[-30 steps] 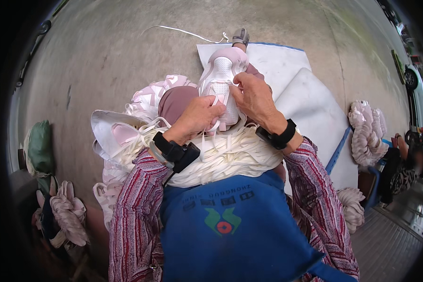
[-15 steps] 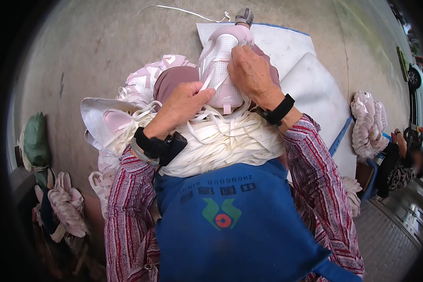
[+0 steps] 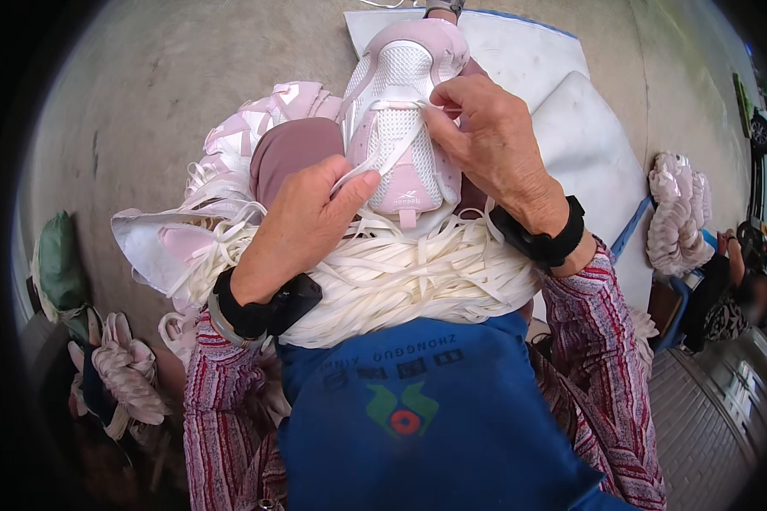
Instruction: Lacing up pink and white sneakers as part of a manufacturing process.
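A pink and white shoe upper with a mesh toe and a padded tongue lies over my knee, its toe end pointing away. Between the thumb and fingers of my left hand, left of the tongue, is a flat white shoelace. The lace runs slantwise over the tongue toward the other side. My right hand is closed in a pinch on the lace by the right eyelet edge; its exact grip is partly hidden. A thick heap of cream laces covers my lap, just below the tongue.
A blue apron spreads over my lap. More pink and white uppers are stacked to the left. White sheeting lies at the right. Bundled shoe parts stand farther right, near another person. A green bag sits far left.
The upper and both hands appear larger and nearer in view. My right hand has opened its knuckles somewhat, with thumb and forefinger now at the lace. My left hand keeps its lace.
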Tool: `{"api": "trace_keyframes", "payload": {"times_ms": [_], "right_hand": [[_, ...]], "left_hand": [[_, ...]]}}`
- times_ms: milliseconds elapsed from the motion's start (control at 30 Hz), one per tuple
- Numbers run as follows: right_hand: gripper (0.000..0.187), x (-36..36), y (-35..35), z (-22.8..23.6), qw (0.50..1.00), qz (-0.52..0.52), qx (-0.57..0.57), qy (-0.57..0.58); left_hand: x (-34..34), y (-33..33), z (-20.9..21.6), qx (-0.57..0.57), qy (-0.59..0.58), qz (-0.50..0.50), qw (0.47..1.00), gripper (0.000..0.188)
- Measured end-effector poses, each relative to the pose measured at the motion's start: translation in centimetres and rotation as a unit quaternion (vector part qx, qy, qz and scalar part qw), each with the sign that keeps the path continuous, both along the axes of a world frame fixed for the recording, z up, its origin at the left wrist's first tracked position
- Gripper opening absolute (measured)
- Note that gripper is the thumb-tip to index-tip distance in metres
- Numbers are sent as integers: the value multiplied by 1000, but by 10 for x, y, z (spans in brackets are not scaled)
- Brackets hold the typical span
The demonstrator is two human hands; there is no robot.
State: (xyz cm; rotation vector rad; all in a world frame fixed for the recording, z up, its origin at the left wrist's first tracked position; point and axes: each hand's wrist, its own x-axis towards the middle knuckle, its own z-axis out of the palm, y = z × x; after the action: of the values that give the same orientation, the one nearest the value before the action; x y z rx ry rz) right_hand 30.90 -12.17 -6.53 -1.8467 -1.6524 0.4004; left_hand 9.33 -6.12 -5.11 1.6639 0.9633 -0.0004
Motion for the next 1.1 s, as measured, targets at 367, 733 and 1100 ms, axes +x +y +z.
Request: {"api": "trace_keyframes", "payload": {"times_ms": [367,733,1100], "right_hand": [[9,-11,6,6,989,25,-41,-139],[19,15,14,3,971,33,-184,148],[28,12,-4,8,961,-44,-203,185]], "left_hand": [[-1,3,-4,-82,-6,-3,997,25],[-8,4,-3,-56,1,-38,998,22],[-11,12,12,-73,61,-50,994,30]]}}
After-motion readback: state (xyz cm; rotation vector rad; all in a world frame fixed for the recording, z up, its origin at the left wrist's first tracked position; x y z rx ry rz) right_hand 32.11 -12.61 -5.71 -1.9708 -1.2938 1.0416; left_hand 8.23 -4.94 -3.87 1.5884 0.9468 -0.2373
